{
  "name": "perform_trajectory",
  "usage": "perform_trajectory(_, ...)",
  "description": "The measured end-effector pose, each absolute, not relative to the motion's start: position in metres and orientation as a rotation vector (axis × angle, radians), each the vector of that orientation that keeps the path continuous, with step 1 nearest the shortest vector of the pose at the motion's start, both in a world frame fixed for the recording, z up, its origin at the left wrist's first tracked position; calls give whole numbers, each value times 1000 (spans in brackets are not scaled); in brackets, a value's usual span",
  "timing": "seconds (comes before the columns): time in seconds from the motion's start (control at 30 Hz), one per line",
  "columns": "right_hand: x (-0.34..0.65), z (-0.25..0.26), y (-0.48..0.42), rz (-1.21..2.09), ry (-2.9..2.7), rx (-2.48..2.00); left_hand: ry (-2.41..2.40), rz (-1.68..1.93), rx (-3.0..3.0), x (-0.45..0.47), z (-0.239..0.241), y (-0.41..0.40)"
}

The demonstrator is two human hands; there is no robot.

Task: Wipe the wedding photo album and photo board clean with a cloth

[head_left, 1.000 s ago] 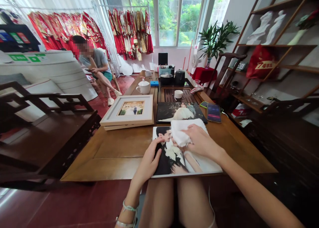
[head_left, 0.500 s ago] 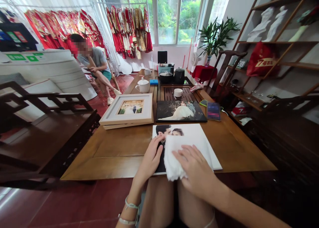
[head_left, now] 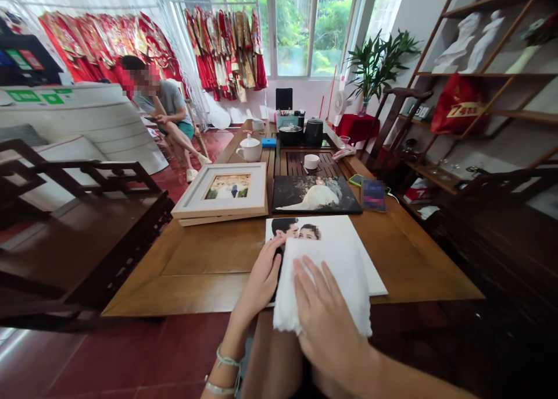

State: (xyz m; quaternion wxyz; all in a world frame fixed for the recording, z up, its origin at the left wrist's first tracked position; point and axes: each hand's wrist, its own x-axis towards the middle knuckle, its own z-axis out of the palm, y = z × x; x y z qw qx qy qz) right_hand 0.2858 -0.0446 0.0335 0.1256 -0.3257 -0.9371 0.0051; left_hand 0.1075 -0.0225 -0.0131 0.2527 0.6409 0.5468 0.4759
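White cloth (head_left: 349, 288) hides much of the photo panel (head_left: 340, 227) from me, at the table's (head_left: 200, 259) near edge; right hand (head_left: 325, 312) lies flat on the cloth, left hand (head_left: 264, 274), uncurled, rests along the panel's left side.

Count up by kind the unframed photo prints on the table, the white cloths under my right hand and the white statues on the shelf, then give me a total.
Unframed photo prints: 2, the near print and the dark print
White cloths: 1, the cloth under your right hand
White statues: 2, the left statue and the right statue
Total: 5
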Motion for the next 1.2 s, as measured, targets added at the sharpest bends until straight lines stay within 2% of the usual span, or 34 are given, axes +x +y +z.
perform_trajectory(0.1, 284, 30, -72, 23, -2724, -888, 1476, 1298, 1733, 108, -11, -23)
perform_trajectory(0.23, 289, 28, -66, 207, -2723, -929, 1466, 1280, 1759, 107, -10, -25)
perform_trajectory(0.47, 308, 39, 24, 311, -2685, -1145, 1484, 1258, 1803, 106, -11, -26)
perform_trajectory(0.67, 296, 44, 77, 331, -2646, -1057, 1474, 1248, 1808, 106, -10, -25)
perform_trajectory(1.03, 332, 36, -11, 337, -2824, -804, 1487, 1273, 1777, 105, -14, -25)
perform_trajectory(1.2, 360, 29, -4, 361, -2760, -824, 1473, 1242, 1778, 104, -10, -26)
